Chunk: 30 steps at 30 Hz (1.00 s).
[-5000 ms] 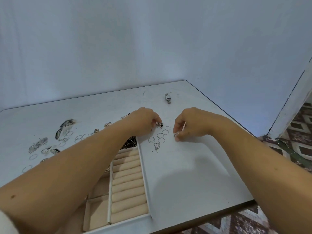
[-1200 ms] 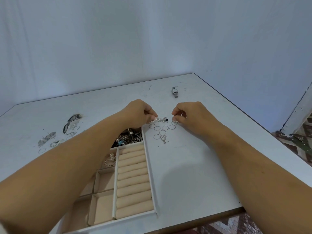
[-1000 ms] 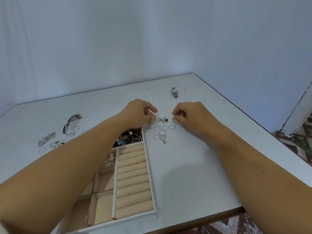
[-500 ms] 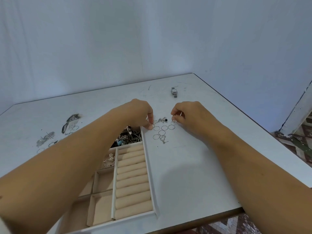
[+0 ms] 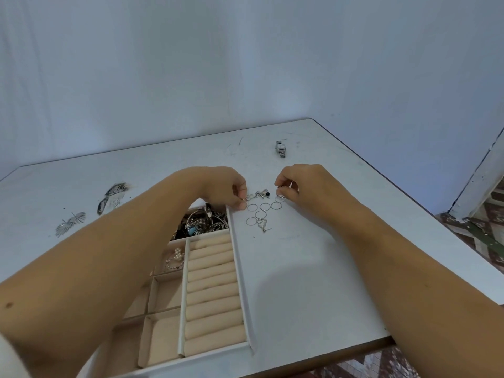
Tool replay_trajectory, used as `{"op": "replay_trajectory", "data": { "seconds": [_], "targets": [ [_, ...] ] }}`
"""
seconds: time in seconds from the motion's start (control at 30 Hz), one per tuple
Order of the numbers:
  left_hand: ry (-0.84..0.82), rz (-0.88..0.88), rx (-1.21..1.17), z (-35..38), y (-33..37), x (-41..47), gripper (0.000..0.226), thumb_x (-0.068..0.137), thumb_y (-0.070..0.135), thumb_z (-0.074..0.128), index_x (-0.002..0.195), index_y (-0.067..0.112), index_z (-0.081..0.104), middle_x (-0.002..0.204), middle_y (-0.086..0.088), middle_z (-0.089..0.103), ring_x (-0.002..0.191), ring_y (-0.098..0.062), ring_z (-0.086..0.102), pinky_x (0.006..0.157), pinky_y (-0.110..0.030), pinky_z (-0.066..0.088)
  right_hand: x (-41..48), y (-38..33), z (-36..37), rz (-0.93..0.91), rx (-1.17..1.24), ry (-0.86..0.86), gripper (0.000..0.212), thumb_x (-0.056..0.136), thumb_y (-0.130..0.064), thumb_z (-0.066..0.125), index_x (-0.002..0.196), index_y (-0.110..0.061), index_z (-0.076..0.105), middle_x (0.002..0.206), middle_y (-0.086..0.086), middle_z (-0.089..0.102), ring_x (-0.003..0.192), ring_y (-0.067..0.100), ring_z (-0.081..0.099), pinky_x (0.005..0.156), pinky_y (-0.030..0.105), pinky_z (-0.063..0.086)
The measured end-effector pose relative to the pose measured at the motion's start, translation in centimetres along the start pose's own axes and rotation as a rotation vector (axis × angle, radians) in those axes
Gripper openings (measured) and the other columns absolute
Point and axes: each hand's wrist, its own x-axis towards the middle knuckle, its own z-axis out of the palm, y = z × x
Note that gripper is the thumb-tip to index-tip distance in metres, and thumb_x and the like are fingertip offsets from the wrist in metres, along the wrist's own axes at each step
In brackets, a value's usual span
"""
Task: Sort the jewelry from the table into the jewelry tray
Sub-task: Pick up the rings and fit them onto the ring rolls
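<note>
Our right hand (image 5: 308, 186) pinches a thin ring (image 5: 280, 198) lying on the table (image 5: 313, 268). Our left hand (image 5: 221, 186) is curled too, thumb and forefinger at a small silver charm (image 5: 249, 197); we cannot tell whether it grasps it. Between the hands lie more rings (image 5: 264, 206) and a black-beaded piece (image 5: 263, 194), just beside the tray (image 5: 241, 271), at its far corner. Tangled jewelry (image 5: 204, 223) fills its far compartment. A watch (image 5: 281, 150) lies beyond
</note>
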Motion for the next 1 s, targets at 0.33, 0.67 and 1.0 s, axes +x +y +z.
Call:
{"op": "replay_trajectory", "data": {
  "seconds": [0.33, 0.67, 1.0],
  "targets": [
    [0.507, 0.003, -0.246, -0.1, -1.6, -8.3, 0.008, 0.076, 0.034, 0.076, 0.081, 0.027, 0.075, 0.079, 0.010, 0.070, 0.073, -0.006, 0.059, 0.065, -0.014, 0.041, -0.2, -2.0, -0.5, -0.088, 0.012, 0.045, 0.007, 0.086, -0.020, 0.067, 0.093, -0.020, 0.069, 0.081, -0.010, 0.060, 0.067, 0.000, 0.055, 0.067, 0.018, 0.043],
    [0.627, -0.025, -0.241, 4.0, -3.5, -14.2, 0.007, 0.085, 0.034, 0.068, 0.084, 0.030, 0.073, 0.071, 0.023, 0.063, 0.073, 0.018, 0.055, 0.066, 0.003, 0.036, 1.0, -10.5, -1.5, -0.224, -0.006, -0.162, 0.009, 0.082, -0.024, 0.072, 0.089, -0.027, 0.070, 0.072, -0.021, 0.059, 0.066, -0.009, 0.055, 0.062, 0.009, 0.043],
    [0.683, 0.122, -0.194, 6.4, -5.1, -13.2, 0.017, 0.088, 0.040, 0.060, 0.086, 0.030, 0.073, 0.084, 0.013, 0.064, 0.086, -0.005, 0.055, 0.075, -0.027, 0.043, -0.5, -10.4, 0.9, -0.260, 0.084, -0.196, 0.012, 0.080, -0.018, 0.073, 0.087, -0.028, 0.071, 0.081, -0.012, 0.068, 0.071, 0.006, 0.065, 0.070, 0.035, 0.057]
  ]
}}
